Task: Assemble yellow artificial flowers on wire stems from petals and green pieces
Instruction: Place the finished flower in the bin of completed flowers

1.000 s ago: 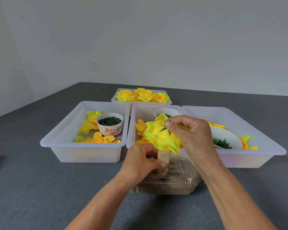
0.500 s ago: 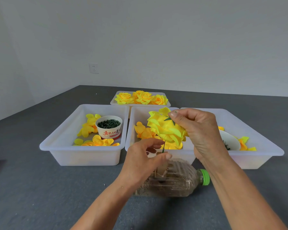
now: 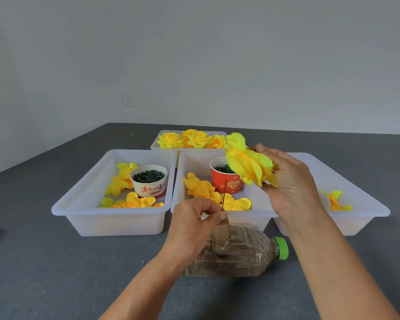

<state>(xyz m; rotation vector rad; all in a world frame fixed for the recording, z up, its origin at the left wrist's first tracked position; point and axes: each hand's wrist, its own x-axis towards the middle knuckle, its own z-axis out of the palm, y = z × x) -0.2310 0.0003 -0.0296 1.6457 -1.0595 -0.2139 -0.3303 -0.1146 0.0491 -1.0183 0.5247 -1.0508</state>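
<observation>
Head view, left hand: your left hand [image 3: 194,218] pinches the thin wire stem [image 3: 224,195] between thumb and fingertips; the stem stands upright over the sand-filled bottle [image 3: 243,252] lying on the grey table [image 3: 56,262].
Head view, right hand: your right hand [image 3: 289,181] grips a yellow flower head [image 3: 249,167], fingers curled round its back, held up clear of the stem, over the middle tray [image 3: 219,212].
Head view, supplies: loose petals [image 3: 208,188] and a red cup [image 3: 226,183] of green pieces [image 3: 224,169] sit in that tray; finished flowers [image 3: 192,139] fill the far tray.
Step in hand: judging by the bare stem, the head is off the wire.
Next move: probably set the head down with the finished ones, or thread it again; either way, keep the wire steady.
</observation>
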